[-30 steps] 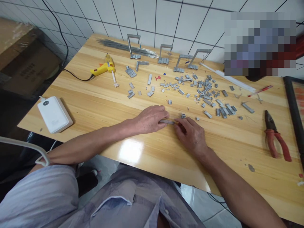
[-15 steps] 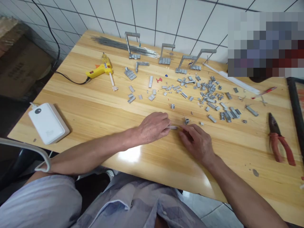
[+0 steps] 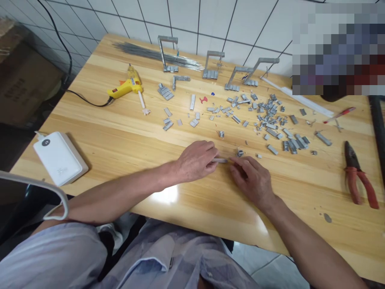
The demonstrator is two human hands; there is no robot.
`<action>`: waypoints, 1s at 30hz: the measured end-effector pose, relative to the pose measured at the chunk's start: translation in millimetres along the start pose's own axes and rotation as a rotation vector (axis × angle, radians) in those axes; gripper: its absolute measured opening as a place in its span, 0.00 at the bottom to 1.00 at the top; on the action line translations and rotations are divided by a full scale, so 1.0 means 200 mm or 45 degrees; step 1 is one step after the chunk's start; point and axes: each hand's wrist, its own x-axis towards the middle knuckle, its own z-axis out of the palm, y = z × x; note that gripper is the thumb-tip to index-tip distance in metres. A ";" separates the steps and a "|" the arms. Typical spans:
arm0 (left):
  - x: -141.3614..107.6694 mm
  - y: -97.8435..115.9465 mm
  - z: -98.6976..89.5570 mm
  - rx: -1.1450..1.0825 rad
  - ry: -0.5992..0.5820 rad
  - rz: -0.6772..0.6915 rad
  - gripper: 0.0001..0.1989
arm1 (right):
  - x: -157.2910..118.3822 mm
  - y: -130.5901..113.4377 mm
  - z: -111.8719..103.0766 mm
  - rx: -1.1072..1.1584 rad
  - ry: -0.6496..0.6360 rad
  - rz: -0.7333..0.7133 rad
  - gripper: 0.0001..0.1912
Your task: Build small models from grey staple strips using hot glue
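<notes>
Near the table's front, my left hand is closed on one end of a thin grey strip, which points to the right. My right hand is at the strip's other end, thumb and forefinger close together; whatever is between their tips is too small to make out. A small grey metal piece lies just beyond my right fingertips. Many loose grey staple pieces are scattered farther back. Behind them stand several grey frames built from staple blocks, one at the back left.
A yellow glue gun with its cord and a white power bank lie on the left. Red-handled pliers are at the right. Thin wires lie along the tiled wall, and a red pen lies at the back right.
The view has shifted slightly. Slightly more of the grey strip shows between my hands. Both hands keep nearly the same pose and place.
</notes>
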 end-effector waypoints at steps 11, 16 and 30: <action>-0.03 -0.02 0.01 -0.039 0.098 0.072 0.08 | -0.01 -0.01 -0.09 0.318 0.175 0.021 0.16; -0.03 -0.03 0.02 -0.103 0.170 0.072 0.05 | -0.01 0.01 -0.06 0.282 0.157 0.036 0.16; -0.03 -0.06 0.02 -0.031 0.218 0.070 0.09 | 0.00 0.02 -0.04 0.225 0.077 -0.059 0.15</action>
